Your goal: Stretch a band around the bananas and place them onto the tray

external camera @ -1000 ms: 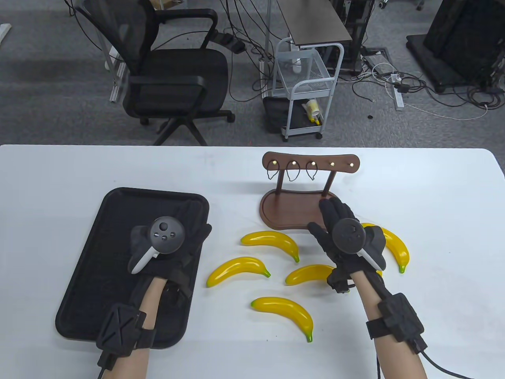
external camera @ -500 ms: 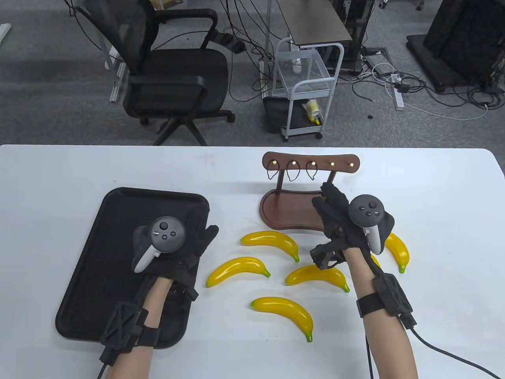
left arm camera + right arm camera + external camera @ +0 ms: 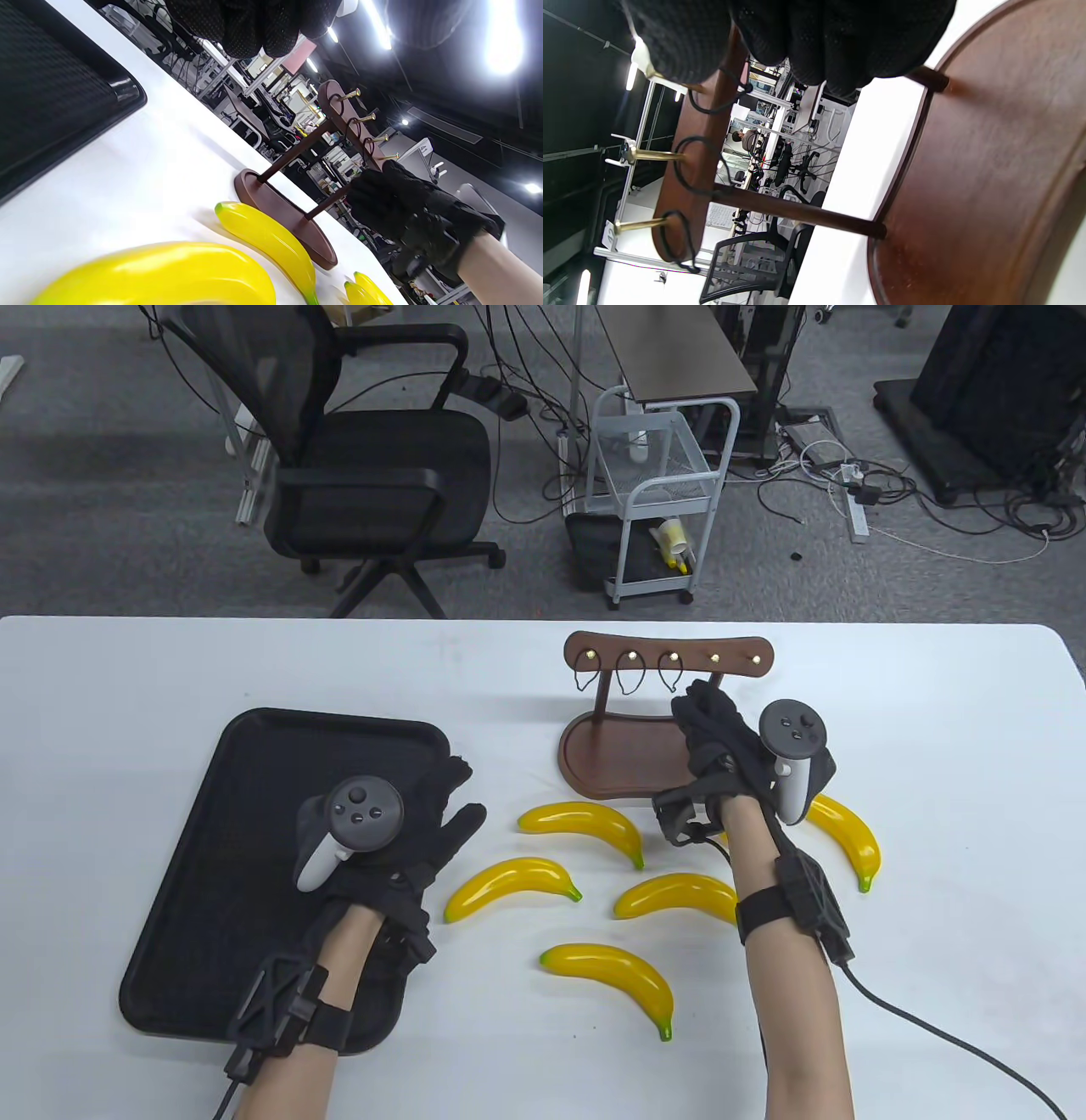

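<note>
Several yellow bananas lie loose on the white table, among them one [image 3: 585, 823] near the rack, one [image 3: 509, 886] beside the tray and one [image 3: 615, 971] nearest me. The black tray [image 3: 254, 780] sits at the left. My left hand [image 3: 462, 793] hovers over its right edge, fingers straight and pointing toward the bananas, holding nothing. Three black bands [image 3: 628, 672] hang from pegs on the wooden rack [image 3: 730, 655]. My right hand [image 3: 700, 708] is raised over the rack's base, fingers loosely curled close beside the third band [image 3: 712, 101]; no grip on it shows.
The rack's brown base [image 3: 611, 755] stands behind the bananas; two pegs at its right end are bare. Another banana [image 3: 848, 836] lies right of my right wrist. An office chair [image 3: 373, 475] and a white cart [image 3: 662, 492] stand beyond the table's far edge.
My right hand has lifted off the rack's base and risen toward the pegs, its fingers curling. My left hand has slid right, out over the tray's edge.
</note>
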